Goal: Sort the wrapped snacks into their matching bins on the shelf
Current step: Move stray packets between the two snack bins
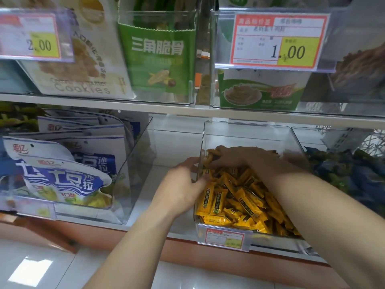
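While we work at the clear bin, the step in hand looks like gathering or settling the yellow wrapped snacks that fill it. We judge it best to brace the bin from its left side and move only a small bunch at a time, low over the pile, so nothing spills past the bin's front edge, where a price tag hangs. Our right hand reaches to the bin's back-left corner, palm down, its fingers bent and closed round a few of the yellow packs there, though blur softens the detail. Our left hand lies outside the bin's left wall, thumb raised, fingers curved toward the wall and the nearest packs; whether it clamps the wall or merely touches it we cannot tell. Left of the bin sit blue-and-white pouches, and right of it dark blue-green packs, which we judge do not belong in this bin.
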Tool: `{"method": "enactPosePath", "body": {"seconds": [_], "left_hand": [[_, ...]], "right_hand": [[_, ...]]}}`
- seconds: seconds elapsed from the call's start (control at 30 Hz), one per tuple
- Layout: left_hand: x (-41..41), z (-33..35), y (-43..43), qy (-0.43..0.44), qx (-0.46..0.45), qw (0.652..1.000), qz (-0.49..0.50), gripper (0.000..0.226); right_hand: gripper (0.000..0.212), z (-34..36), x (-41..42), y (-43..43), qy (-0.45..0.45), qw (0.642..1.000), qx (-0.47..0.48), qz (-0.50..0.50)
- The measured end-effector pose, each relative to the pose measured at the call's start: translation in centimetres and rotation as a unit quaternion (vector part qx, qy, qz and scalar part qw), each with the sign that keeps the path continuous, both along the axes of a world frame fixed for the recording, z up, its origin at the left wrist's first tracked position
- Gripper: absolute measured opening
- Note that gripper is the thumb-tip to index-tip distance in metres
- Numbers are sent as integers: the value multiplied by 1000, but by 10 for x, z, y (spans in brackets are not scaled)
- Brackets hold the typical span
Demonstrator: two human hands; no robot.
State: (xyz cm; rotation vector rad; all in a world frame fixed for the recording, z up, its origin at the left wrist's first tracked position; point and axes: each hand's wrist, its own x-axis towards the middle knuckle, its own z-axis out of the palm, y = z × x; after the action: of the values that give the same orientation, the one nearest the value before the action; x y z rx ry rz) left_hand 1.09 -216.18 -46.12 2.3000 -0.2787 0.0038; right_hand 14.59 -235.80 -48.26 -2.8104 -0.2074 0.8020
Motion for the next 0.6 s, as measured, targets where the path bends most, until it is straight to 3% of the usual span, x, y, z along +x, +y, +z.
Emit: {"method": "enactPosePath", "body": {"seconds": [0.23, 0.43, 0.57, 0.6], "left_hand": [[0, -4, 1, 8, -13, 1000, -2, 35], [1, -6, -1, 15, -23, 1000, 10, 29], [2, -5, 0, 24, -28, 999, 8, 39], [3, -4, 0, 25, -29, 999, 8, 40]], "right_hand": [[94, -2, 6, 2, 36, 999, 3, 32], [30, -2, 6, -9, 7, 995, 84, 59], [49, 24, -9, -27, -29, 984, 171, 39], [44, 31, -16, -29, -23, 980, 189, 52]]}}
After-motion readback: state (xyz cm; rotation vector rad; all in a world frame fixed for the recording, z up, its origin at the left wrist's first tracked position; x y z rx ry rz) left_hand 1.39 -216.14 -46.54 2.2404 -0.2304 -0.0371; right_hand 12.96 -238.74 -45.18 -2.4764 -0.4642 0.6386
